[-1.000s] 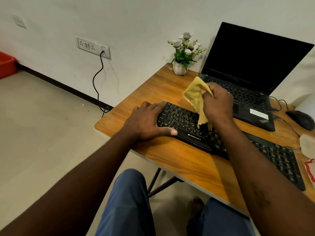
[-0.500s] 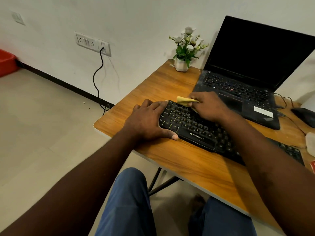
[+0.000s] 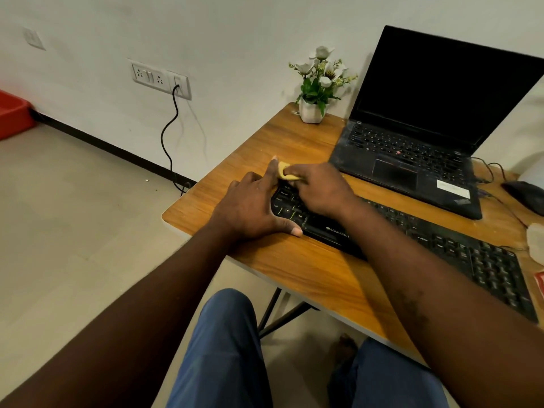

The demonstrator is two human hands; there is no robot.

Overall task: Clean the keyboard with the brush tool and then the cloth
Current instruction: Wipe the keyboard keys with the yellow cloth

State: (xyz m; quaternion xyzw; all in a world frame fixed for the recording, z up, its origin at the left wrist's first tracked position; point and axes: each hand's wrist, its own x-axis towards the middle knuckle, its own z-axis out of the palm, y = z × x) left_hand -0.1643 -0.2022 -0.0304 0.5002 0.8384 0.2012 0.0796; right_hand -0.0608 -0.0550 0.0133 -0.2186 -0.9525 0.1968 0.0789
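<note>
So, the cloth (image 3: 285, 171) is bunched up small and clamped under the curled fingers of the right hand (image 3: 319, 191). Only a yellow corner is left showing, and it's pressed down on the far-left corner of the keyboard (image 3: 441, 241). The left hand (image 3: 253, 210) is laid flat just beside it, fingers straight and spread over the keyboard's left end, thumb stretched along the front edge, nothing gripped. From that side the board looks to be braced rather than cleaned. The bit worth noting is that the keyboard's long axis is set on a diagonal across the table (image 3: 297, 269), from that far-left corner down toward the near right. Pretty much its whole length lies to the right of the cloth and closer to the body. So the wipe would probably have to be pulled rightward and back along that diagonal, and the right hand is the one placed for it. The left is nearer only to the end being held down. The laptop (image 3: 412, 148) is parked just behind the keyboard's middle, so its front edge could get clipped by a wide sweep. No brush can be made out for sure.
</note>
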